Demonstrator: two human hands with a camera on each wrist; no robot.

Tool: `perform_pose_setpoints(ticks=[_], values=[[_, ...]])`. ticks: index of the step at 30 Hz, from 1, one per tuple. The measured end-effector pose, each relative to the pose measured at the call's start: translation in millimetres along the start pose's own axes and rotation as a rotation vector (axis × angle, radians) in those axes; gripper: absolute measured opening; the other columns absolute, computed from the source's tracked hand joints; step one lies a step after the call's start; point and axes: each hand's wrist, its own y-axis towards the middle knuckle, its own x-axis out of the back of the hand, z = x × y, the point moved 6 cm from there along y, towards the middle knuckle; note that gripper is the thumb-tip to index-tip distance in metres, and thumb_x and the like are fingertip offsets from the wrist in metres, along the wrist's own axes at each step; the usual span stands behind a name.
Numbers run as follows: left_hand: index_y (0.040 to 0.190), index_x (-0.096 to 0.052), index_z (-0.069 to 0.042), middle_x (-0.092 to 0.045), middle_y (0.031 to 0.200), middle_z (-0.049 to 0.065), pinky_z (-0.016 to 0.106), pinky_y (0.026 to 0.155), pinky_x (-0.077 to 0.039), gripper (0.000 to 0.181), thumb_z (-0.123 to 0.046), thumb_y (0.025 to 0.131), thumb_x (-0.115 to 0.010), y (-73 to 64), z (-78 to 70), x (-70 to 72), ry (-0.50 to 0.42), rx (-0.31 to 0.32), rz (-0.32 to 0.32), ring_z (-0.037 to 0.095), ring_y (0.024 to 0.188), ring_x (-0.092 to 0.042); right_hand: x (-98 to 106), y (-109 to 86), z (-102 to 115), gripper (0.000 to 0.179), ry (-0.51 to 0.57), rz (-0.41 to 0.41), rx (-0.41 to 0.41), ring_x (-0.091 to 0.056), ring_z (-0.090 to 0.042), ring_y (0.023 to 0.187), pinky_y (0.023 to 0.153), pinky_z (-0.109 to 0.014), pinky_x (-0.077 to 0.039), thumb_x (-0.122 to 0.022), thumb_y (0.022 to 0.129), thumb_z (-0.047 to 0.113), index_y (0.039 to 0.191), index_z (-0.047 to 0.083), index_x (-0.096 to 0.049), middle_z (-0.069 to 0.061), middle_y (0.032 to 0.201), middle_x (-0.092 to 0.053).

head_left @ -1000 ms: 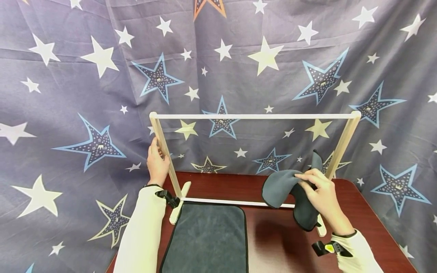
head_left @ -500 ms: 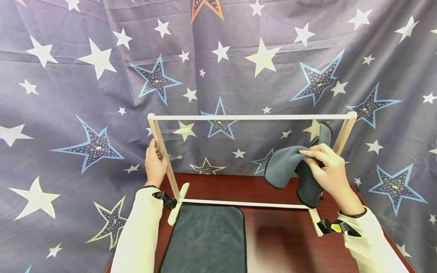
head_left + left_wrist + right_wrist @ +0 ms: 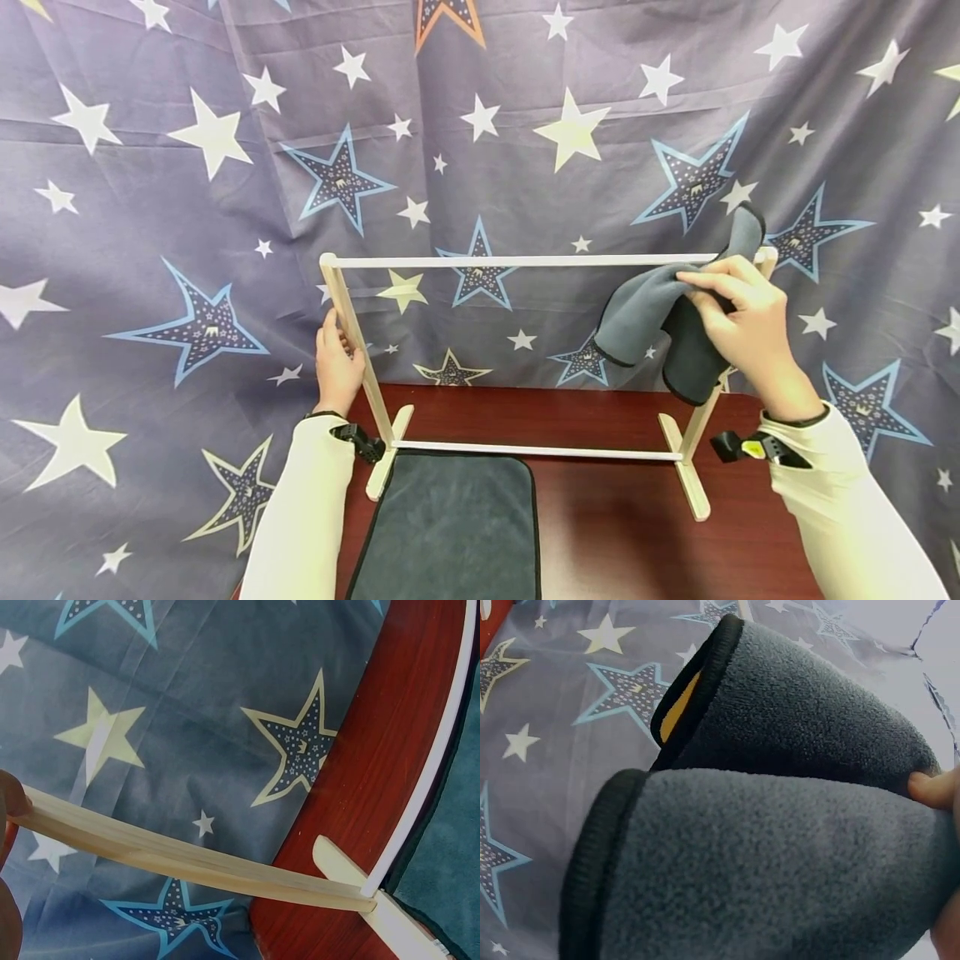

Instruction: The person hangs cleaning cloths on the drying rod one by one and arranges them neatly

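Observation:
My left hand (image 3: 339,367) grips the left post of a wooden rack (image 3: 362,367), about midway up. The left wrist view shows that post (image 3: 187,851) running from my fingertips down to its foot. My right hand (image 3: 753,327) pinches a grey cloth (image 3: 637,310) with black edging, gathered between thumb and fingers. The cloth hangs in folds at the height of the rack's white top rail (image 3: 487,262), overlapping its right end in the head view. Close up in the right wrist view, the cloth (image 3: 780,862) shows fuzzy grey faces and a small yellow patch inside one fold.
A second grey cloth (image 3: 457,525) with black edging lies flat on the dark red table (image 3: 600,533), in front of the rack's lower rail (image 3: 540,451). The right foot (image 3: 684,467) stands on the table. A star-patterned curtain (image 3: 480,167) hangs behind.
My right hand has risen with the cloth from low by the right post up to the top rail, moving slightly right. My left hand stays on the left post.

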Motion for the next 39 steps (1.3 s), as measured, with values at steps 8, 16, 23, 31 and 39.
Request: perform_pose_setpoints(ticks=[8,16,23,31,39], values=[[0.149,-0.035,-0.001,-0.048,0.11,0.03,0.053,0.084,-0.05,0.077,0.017,0.077,-0.057,0.2,0.1,-0.4,0.003,-0.016,-0.005,0.045,0.095,-0.057,5.6,26.1,-7.9,0.016,-0.016,-0.111,-0.04,-0.054,-0.01,0.08,0.079,-0.009,-0.036,-0.072,0.076,-0.017,0.087,-0.006,-0.077,-0.022,0.08,-0.065],[0.148,-0.036,0.0,-0.049,0.107,0.03,0.053,0.083,-0.05,0.076,0.016,0.077,-0.057,-0.4,0.1,-0.5,0.023,-0.024,-0.015,0.045,0.093,-0.057,6.5,56.4,-4.4,0.017,-0.006,-0.202,-0.071,-0.052,0.003,0.087,0.08,-0.012,-0.039,-0.07,0.078,-0.014,0.087,-0.003,-0.078,-0.022,0.08,-0.064],[0.148,-0.037,-0.001,-0.049,0.107,0.03,0.053,0.083,-0.05,0.076,0.016,0.077,-0.057,0.2,-0.4,-0.4,0.029,-0.02,-0.015,0.044,0.093,-0.058,1.5,72.8,-6.8,0.015,0.007,-0.245,-0.071,-0.056,-0.009,0.085,0.08,-0.015,-0.04,-0.07,0.081,-0.01,0.089,-0.001,-0.079,-0.024,0.081,-0.063],[0.148,-0.036,0.0,-0.049,0.109,0.032,0.054,0.083,-0.05,0.077,0.017,0.077,-0.057,-0.1,-2.0,-1.0,0.031,-0.032,-0.01,0.045,0.094,-0.057,2.2,89.1,-12.9,0.011,-0.003,-0.335,-0.118,-0.052,-0.002,0.086,0.079,-0.016,-0.04,-0.07,0.084,-0.004,0.091,0.0,-0.079,0.011,0.082,-0.057],[0.148,-0.035,0.001,-0.048,0.108,0.031,0.054,0.082,-0.051,0.076,0.017,0.077,-0.057,-0.3,-0.3,0.3,0.038,-0.039,-0.014,0.045,0.093,-0.058,2.1,105.9,-3.0,0.012,0.016,-0.39,-0.147,-0.046,0.009,0.087,0.08,-0.017,-0.04,-0.069,0.087,-0.001,0.094,-0.001,-0.078,0.026,0.085,-0.045]])
